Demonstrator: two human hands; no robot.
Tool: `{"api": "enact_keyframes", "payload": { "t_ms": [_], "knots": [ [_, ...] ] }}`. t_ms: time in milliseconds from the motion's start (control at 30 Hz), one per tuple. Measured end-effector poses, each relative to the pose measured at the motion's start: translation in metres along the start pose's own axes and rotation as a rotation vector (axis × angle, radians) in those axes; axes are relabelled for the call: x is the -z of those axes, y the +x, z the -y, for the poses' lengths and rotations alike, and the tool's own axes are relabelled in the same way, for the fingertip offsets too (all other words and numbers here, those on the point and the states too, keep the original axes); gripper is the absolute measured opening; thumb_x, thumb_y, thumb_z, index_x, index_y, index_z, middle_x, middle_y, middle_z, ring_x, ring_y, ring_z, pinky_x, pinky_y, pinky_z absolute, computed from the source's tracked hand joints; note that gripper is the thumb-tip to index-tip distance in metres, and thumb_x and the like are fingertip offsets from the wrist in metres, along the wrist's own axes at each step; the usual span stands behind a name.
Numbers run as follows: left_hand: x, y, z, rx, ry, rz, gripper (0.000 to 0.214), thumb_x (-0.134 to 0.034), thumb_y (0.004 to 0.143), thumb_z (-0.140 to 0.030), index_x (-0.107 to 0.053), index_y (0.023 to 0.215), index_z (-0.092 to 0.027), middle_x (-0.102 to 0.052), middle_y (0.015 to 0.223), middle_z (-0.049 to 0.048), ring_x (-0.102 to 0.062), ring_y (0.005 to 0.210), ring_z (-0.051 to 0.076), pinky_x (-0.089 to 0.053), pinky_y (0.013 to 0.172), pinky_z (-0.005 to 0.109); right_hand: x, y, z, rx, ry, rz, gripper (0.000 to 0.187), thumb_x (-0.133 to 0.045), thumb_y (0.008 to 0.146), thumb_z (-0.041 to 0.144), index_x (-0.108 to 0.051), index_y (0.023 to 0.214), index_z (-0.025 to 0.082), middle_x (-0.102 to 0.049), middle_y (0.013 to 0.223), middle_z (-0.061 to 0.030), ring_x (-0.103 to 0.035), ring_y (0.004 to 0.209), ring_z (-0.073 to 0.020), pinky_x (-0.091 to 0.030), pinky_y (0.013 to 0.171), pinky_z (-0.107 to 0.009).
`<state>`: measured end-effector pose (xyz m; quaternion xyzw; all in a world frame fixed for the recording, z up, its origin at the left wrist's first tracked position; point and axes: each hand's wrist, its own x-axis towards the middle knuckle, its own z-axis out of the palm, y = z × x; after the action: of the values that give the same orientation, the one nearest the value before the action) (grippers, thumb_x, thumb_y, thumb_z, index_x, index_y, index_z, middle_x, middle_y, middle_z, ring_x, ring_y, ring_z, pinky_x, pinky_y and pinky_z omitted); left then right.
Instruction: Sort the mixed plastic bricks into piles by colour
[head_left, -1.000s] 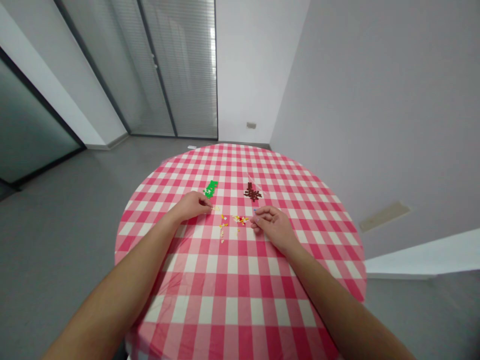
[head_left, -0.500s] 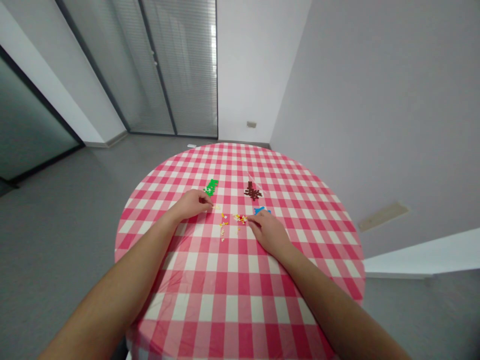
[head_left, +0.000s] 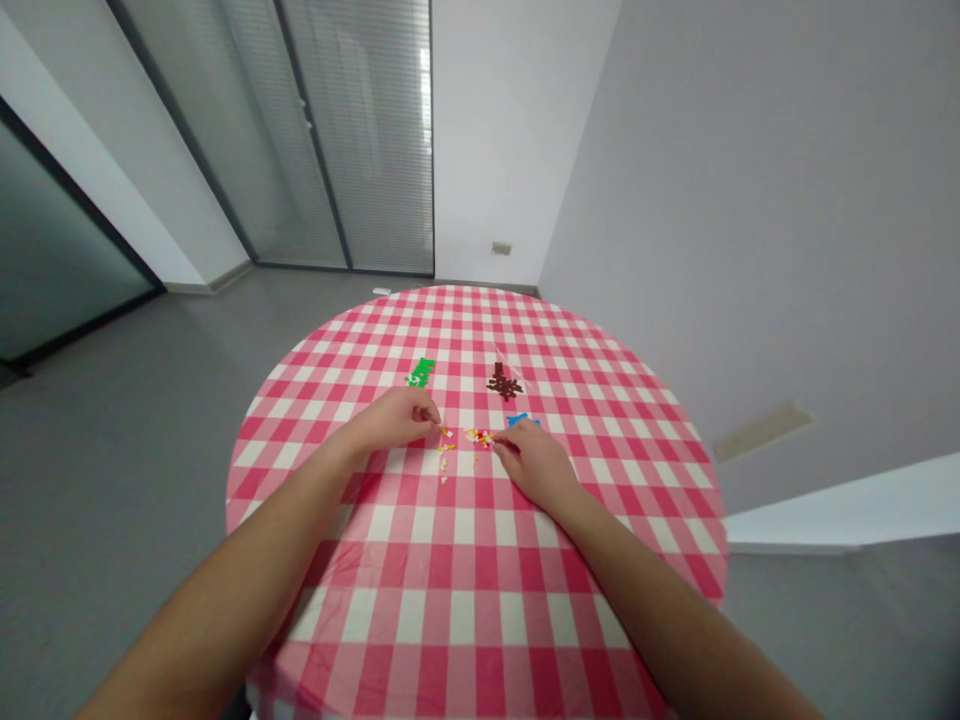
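My left hand [head_left: 401, 417] is closed in a pinch at the upper left of a loose line of small yellow and white pieces [head_left: 447, 447]. Whatever sits between its fingertips is too small to make out. My right hand [head_left: 536, 465] rests on the cloth, thumb and forefinger drawn together at the edge of a small pile of yellow, white and red pieces [head_left: 480, 436]. I cannot make out what those fingers hold. Just beyond its knuckles lies a cluster of blue pieces [head_left: 519, 419], partly hidden by the hand.
A red-and-white checked cloth [head_left: 450, 570] covers the round table. Farther back lie green pieces [head_left: 423, 372] on the left, with some pale ones beside them, and a dark brown heap [head_left: 504, 382] on the right. A wall [head_left: 750, 200] stands to the right.
My left hand has moved right and slightly nearer, from the pale pieces below the green ones to the yellow and white line. My right hand has hardly moved.
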<state>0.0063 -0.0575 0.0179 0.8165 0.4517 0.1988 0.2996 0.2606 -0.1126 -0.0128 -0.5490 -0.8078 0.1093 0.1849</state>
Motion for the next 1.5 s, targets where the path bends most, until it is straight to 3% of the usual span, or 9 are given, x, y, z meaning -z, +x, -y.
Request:
{"api": "enact_keyframes", "payload": {
  "t_ms": [100, 367, 633, 833, 1033, 1233, 1500],
  "knots": [
    [0.0, 0.002, 0.006, 0.023, 0.068, -0.053, 0.016, -0.059, 0.071, -0.009, -0.073, 0.073, -0.017, -0.072, 0.078, 0.0035, -0.064, 0.075, 0.018, -0.047, 0.069, 0.027, -0.001, 0.0, -0.001, 0.019, 0.003, -0.004, 0.018, -0.055, 0.095, 0.022, -0.073, 0.099, 0.018, -0.066, 0.094, -0.0079, -0.061, 0.089, -0.0197, -0.045, 0.077, -0.03],
    [-0.012, 0.006, 0.003, -0.168, 0.173, 0.034, 0.019, -0.062, 0.076, -0.013, -0.078, 0.083, -0.02, -0.069, 0.076, 0.0042, -0.061, 0.071, 0.017, -0.044, 0.066, 0.028, -0.003, -0.001, -0.001, 0.023, 0.0, -0.018, 0.018, -0.055, 0.095, 0.023, -0.072, 0.096, 0.019, -0.065, 0.092, -0.0066, -0.061, 0.087, -0.0191, -0.045, 0.073, -0.029],
    [-0.017, 0.008, 0.005, -0.198, 0.252, 0.058, 0.019, -0.059, 0.08, -0.011, -0.076, 0.077, -0.019, -0.067, 0.075, 0.0051, -0.06, 0.074, 0.018, -0.043, 0.067, 0.028, -0.004, -0.002, -0.002, 0.027, -0.004, -0.028, 0.017, -0.056, 0.094, 0.023, -0.072, 0.097, 0.02, -0.064, 0.092, -0.0064, -0.061, 0.088, -0.0192, -0.045, 0.075, -0.029],
    [-0.016, 0.009, 0.006, -0.199, 0.165, 0.02, 0.017, -0.056, 0.084, -0.013, -0.072, 0.08, -0.018, -0.071, 0.083, 0.0058, -0.062, 0.081, 0.019, -0.046, 0.075, 0.03, -0.005, -0.002, -0.003, 0.028, 0.05, -0.075, 0.016, -0.056, 0.093, 0.022, -0.071, 0.096, 0.019, -0.066, 0.091, -0.0069, -0.062, 0.087, -0.02, -0.046, 0.075, -0.031],
    [-0.022, 0.005, -0.012, -0.079, -0.058, 0.003, 0.017, -0.052, 0.09, -0.022, -0.068, 0.085, -0.018, -0.071, 0.084, 0.0034, -0.064, 0.077, 0.017, -0.046, 0.069, 0.027, -0.004, -0.001, -0.004, 0.088, 0.142, -0.214, 0.017, -0.055, 0.094, 0.025, -0.07, 0.098, 0.017, -0.069, 0.093, -0.0084, -0.062, 0.086, -0.021, -0.047, 0.077, -0.032],
    [-0.043, 0.001, -0.032, -0.039, -0.226, 0.029, 0.009, -0.059, 0.085, -0.022, -0.068, 0.084, -0.019, -0.071, 0.079, 0.0005, -0.064, 0.069, 0.015, -0.047, 0.063, 0.025, 0.003, -0.001, 0.005, 0.1, 0.204, -0.112, 0.016, -0.057, 0.093, 0.024, -0.072, 0.097, 0.02, -0.073, 0.089, -0.0064, -0.063, 0.083, -0.0199, -0.047, 0.076, -0.031],
    [-0.055, 0.003, -0.025, -0.102, -0.198, -0.044, 0.012, -0.059, 0.08, -0.009, -0.067, 0.08, -0.019, -0.07, 0.077, -0.0018, -0.062, 0.07, 0.013, -0.047, 0.067, 0.023, 0.001, -0.002, 0.005, 0.162, 0.241, -0.082, 0.015, -0.058, 0.092, 0.022, -0.073, 0.096, 0.02, -0.073, 0.09, -0.006, -0.063, 0.084, -0.0188, -0.047, 0.078, -0.03]
  ]
}}
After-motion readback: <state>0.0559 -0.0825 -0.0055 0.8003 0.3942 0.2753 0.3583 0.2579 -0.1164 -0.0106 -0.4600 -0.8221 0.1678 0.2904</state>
